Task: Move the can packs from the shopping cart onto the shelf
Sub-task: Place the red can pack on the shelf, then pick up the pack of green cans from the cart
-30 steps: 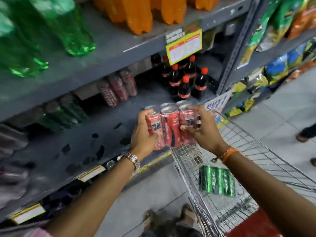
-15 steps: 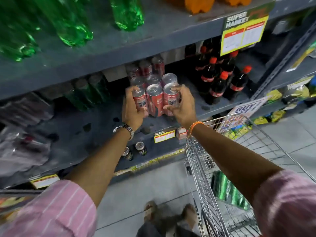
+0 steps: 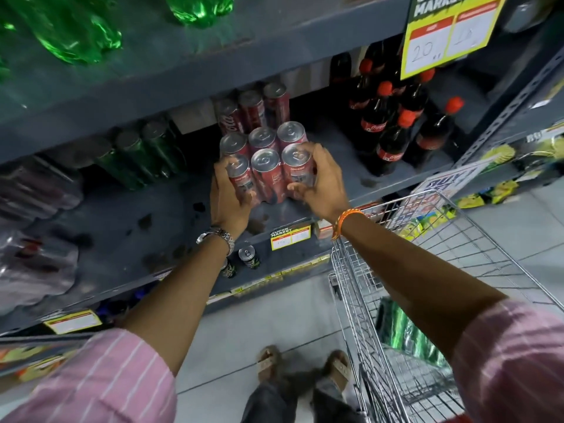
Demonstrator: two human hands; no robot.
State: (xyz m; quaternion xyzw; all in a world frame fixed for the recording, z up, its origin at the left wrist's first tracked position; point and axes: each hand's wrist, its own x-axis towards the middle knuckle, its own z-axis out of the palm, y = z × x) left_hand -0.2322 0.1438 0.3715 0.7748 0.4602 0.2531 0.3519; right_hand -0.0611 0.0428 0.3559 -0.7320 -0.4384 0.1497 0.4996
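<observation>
Resting on the grey metal shelf (image 3: 351,166), the shrink-wrapped pack of six red cans (image 3: 265,166) is clasped between left hand (image 3: 227,193) and right hand (image 3: 320,181). Its long axis is pointed inward toward the red cans behind (image 3: 253,109). A green can pack (image 3: 406,334) is left in the wire shopping cart (image 3: 345,270), nearer the right hand.

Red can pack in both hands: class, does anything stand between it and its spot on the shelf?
Nothing visible. The left hand and right hand hold the red can pack at the shelf; bare shelf lies beneath it. Other red cans stand behind, cola bottles to its right.

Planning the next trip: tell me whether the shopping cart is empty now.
No, a green can pack lies in the shopping cart.
</observation>
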